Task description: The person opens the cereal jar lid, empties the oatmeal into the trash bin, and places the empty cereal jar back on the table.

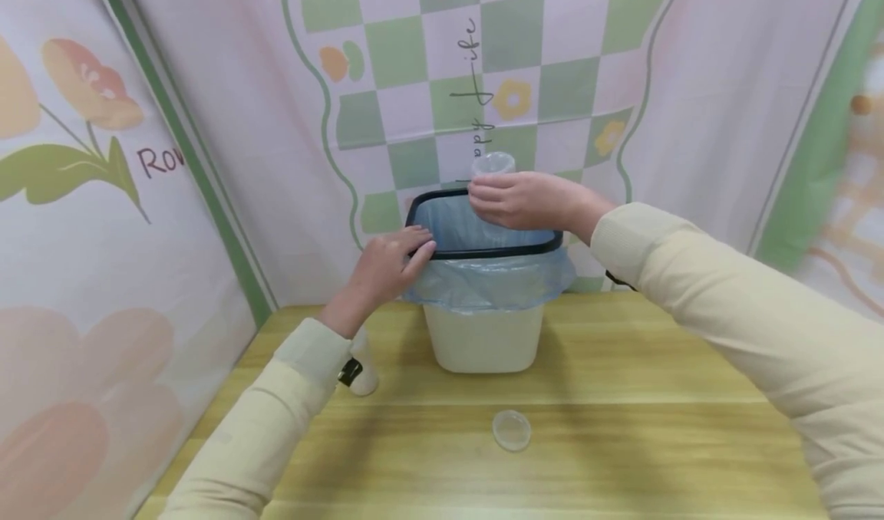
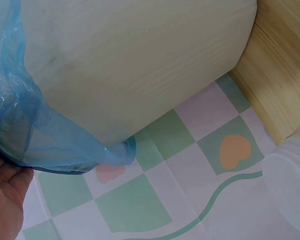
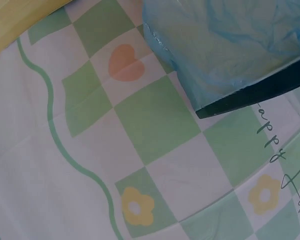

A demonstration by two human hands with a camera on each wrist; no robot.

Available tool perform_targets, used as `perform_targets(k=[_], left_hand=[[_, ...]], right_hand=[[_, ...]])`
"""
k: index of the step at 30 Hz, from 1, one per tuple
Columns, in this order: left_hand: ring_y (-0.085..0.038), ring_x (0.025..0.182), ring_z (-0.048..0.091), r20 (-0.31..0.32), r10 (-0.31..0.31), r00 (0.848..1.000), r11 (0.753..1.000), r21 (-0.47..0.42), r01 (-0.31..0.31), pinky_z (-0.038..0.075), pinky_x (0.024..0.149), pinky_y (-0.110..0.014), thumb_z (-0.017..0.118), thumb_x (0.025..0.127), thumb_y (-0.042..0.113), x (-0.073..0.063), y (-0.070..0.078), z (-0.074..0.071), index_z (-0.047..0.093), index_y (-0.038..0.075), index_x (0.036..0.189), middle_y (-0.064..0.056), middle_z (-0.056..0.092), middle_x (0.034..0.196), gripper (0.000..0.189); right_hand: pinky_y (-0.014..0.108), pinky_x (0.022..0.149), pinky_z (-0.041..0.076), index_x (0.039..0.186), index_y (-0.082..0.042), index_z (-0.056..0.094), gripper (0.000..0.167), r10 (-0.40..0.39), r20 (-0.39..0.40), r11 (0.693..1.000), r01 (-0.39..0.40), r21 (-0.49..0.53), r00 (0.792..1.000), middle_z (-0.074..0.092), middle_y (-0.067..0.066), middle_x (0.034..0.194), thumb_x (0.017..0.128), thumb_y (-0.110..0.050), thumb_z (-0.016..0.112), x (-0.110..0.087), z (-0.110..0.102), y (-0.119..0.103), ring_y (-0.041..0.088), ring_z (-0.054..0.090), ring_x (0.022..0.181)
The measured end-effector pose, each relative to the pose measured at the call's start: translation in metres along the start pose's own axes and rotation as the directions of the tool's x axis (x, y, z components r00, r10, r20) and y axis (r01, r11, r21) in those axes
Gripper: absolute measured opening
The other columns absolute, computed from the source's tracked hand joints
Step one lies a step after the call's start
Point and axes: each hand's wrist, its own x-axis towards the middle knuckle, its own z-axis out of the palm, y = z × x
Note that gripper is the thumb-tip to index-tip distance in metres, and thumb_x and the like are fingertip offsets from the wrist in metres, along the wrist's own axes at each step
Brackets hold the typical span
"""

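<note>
A pale trash can (image 1: 483, 340) stands on the table, lined with a blue plastic bag (image 1: 490, 281) held under a black rim ring (image 1: 497, 252). At its left corner my left hand (image 1: 390, 267) grips the rim; the fingers (image 2: 7, 172) show against the black edge in the left wrist view. Over the can's opening, my right hand (image 1: 528, 200) holds a clear plastic cup (image 1: 493, 164), whose open top shows above the fingers. The right wrist view has only a fingertip at its right edge. A round clear lid (image 1: 512, 430) lies on the table in front.
A white bottle (image 1: 364, 378) stands left of the can, partly hidden by my left wrist. The wooden table (image 1: 621, 436) ends at a printed checkered curtain (image 1: 442, 52) right behind the can. More curtain hangs at both sides.
</note>
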Motion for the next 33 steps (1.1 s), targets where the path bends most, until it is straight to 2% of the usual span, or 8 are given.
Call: perform_targets(k=[3,8,13,15,20,24,30,33], left_hand=[[-0.026,0.114,0.061,-0.001,-0.007,1.000,1.000,-0.002,0.007,0.047,0.099,-0.040,0.053,0.099,0.023,-0.001,0.000,0.000,0.071,0.002,0.114,-0.013,0.068,0.115,0.031],[-0.026,0.114,0.061,-0.003,-0.003,1.000,1.000,-0.005,0.003,0.047,0.099,-0.041,0.052,0.100,0.023,0.000,0.000,0.001,0.071,0.002,0.114,-0.013,0.068,0.115,0.032],[-0.026,0.114,0.061,-0.010,-0.004,1.000,1.000,-0.003,0.004,0.047,0.099,-0.041,0.052,0.100,0.023,0.000,0.000,0.001,0.071,0.002,0.114,-0.013,0.069,0.115,0.032],[-0.026,0.114,0.061,-0.008,-0.004,1.000,1.000,-0.003,0.004,0.047,0.099,-0.040,0.053,0.100,0.023,0.000,0.000,0.001,0.072,0.002,0.114,-0.013,0.069,0.115,0.032],[-0.026,0.114,0.061,-0.011,-0.004,1.000,1.000,-0.003,0.004,0.047,0.099,-0.040,0.054,0.099,0.022,0.000,0.000,0.001,0.072,0.002,0.113,-0.013,0.069,0.114,0.030],[-0.026,0.114,0.061,-0.011,-0.008,1.000,1.000,-0.004,0.008,0.047,0.099,-0.040,0.054,0.099,0.022,0.000,0.001,0.001,0.072,0.002,0.114,-0.013,0.069,0.114,0.030],[-0.025,0.115,0.060,0.004,-0.026,1.000,1.000,-0.008,0.026,0.045,0.100,-0.040,0.053,0.099,0.022,0.000,0.001,0.000,0.071,0.002,0.115,-0.012,0.068,0.115,0.031],[-0.025,0.116,0.060,0.017,-0.033,0.999,0.999,-0.009,0.033,0.045,0.101,-0.040,0.053,0.100,0.023,0.000,0.001,-0.001,0.071,0.003,0.116,-0.012,0.068,0.116,0.031]], right_hand=[[0.037,0.114,0.024,0.127,-0.002,0.059,0.037,-0.018,-0.007,1.000,0.018,0.011,1.000,0.055,0.014,0.131,0.092,-0.009,0.067,0.000,0.000,0.000,0.027,0.047,0.125],[0.037,0.115,0.023,0.128,-0.002,0.058,0.039,0.058,0.007,0.998,-0.058,-0.001,0.998,0.056,0.014,0.132,0.091,-0.007,0.068,-0.002,0.000,0.001,0.027,0.048,0.126],[0.037,0.114,0.025,0.126,-0.002,0.060,0.037,-0.003,-0.020,1.000,0.003,0.029,1.000,0.056,0.014,0.130,0.090,-0.005,0.068,-0.001,0.002,0.000,0.027,0.048,0.124],[0.037,0.114,0.026,0.126,-0.001,0.060,0.036,-0.003,-0.024,0.999,0.004,0.040,1.000,0.056,0.014,0.129,0.090,-0.005,0.068,-0.002,0.003,-0.001,0.027,0.048,0.124],[0.037,0.114,0.026,0.126,-0.002,0.059,0.037,0.047,-0.033,0.997,-0.045,0.055,0.998,0.056,0.014,0.130,0.091,-0.005,0.068,-0.005,0.002,0.000,0.027,0.048,0.124],[0.037,0.114,0.026,0.125,-0.004,0.061,0.038,0.115,-0.055,0.988,-0.108,0.108,0.992,0.057,0.015,0.129,0.088,-0.002,0.070,-0.008,0.002,0.004,0.028,0.050,0.123],[0.039,0.113,0.028,0.125,-0.001,0.060,0.042,0.221,-0.039,0.954,-0.208,0.217,0.974,0.058,0.016,0.127,0.085,0.005,0.070,-0.015,0.005,0.005,0.030,0.051,0.121],[0.040,0.112,0.030,0.125,0.000,0.060,0.044,0.277,-0.026,0.926,-0.259,0.276,0.961,0.059,0.018,0.125,0.083,0.010,0.069,-0.018,0.005,0.005,0.031,0.052,0.119]])
